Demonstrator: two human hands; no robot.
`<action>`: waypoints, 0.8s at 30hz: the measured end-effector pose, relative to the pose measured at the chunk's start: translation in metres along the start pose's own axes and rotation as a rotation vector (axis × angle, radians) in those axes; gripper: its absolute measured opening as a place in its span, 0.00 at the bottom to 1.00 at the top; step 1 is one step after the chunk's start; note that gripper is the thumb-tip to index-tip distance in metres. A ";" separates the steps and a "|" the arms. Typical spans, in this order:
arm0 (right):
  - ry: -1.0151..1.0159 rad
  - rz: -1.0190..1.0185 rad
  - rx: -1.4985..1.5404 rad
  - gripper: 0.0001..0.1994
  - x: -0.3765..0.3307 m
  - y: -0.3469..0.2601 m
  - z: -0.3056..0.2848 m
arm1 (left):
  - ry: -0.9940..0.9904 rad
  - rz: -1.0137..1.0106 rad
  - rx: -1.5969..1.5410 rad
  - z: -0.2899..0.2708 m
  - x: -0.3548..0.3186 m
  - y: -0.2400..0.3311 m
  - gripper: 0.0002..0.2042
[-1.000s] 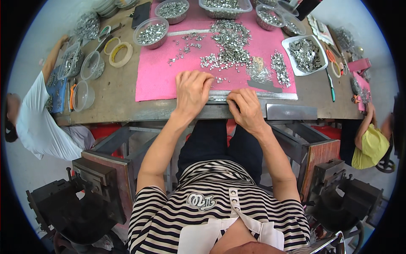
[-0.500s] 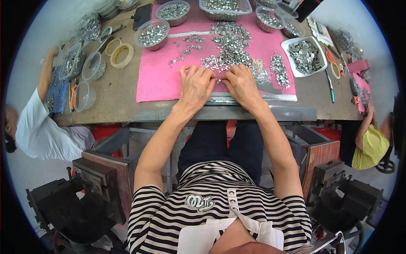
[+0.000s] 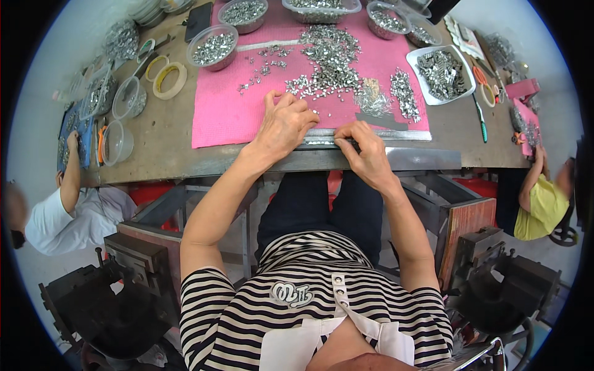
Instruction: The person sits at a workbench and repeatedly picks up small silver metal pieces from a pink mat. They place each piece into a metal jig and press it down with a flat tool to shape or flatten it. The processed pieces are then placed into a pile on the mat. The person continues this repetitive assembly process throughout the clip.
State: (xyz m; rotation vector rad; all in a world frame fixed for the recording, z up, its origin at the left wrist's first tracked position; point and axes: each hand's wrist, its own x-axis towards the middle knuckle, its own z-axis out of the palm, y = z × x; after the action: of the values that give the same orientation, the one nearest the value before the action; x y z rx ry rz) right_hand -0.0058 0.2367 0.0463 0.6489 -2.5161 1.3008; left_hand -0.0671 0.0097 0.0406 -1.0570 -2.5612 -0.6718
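Over the pink mat (image 3: 216,117), my left hand (image 3: 281,127) is closed with its fingers bent. Its fingertips are beside a small silver metal piece (image 3: 315,112); whatever they pinch is hidden. My right hand (image 3: 366,151) is lower, at the mat's front edge, with thumb and index finger closed at the end of a narrow metal strip (image 3: 318,141). Anything between those fingertips is too small to make out. Just beyond both hands spreads a loose heap of small silver metal pieces (image 3: 331,59). Thin silver pins (image 3: 372,99) lie to its right.
Clear tubs of metal pieces (image 3: 212,48) line the back. A white dish (image 3: 440,74) holds darker metal parts. Tape rolls (image 3: 169,81) lie left; scissors (image 3: 484,85) and a green-handled tool (image 3: 482,120) lie right. Co-workers sit at both sides, one in white (image 3: 77,213), one in yellow (image 3: 542,210).
My hands, close together before, are now apart. The right moved down to the metal strip at the edge; the left stayed over the mat. The left co-worker's arm came down toward the blue mat.
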 end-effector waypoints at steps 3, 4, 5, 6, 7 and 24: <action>0.031 -0.004 -0.038 0.05 -0.002 -0.002 0.003 | -0.001 0.003 0.020 -0.002 -0.001 -0.001 0.04; 0.038 -0.029 -0.064 0.06 -0.003 -0.001 0.004 | 0.002 0.001 0.019 -0.003 0.000 0.000 0.04; 0.045 -0.054 -0.089 0.06 -0.003 0.000 0.006 | 0.005 -0.002 0.019 -0.003 0.000 0.000 0.03; 0.052 -0.079 -0.115 0.06 -0.003 0.001 0.006 | 0.010 -0.001 0.020 -0.003 0.000 0.000 0.03; 0.066 -0.112 -0.162 0.06 -0.003 0.000 0.007 | 0.016 -0.002 0.022 -0.002 0.000 0.000 0.03; -0.102 -0.117 -0.199 0.05 0.023 0.005 -0.008 | 0.156 -0.282 -0.455 -0.002 -0.020 0.044 0.02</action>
State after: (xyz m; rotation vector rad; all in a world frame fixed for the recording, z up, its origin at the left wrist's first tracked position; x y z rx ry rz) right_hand -0.0277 0.2394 0.0567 0.8215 -2.6002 0.9853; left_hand -0.0216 0.0240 0.0474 -0.7227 -2.4998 -1.4023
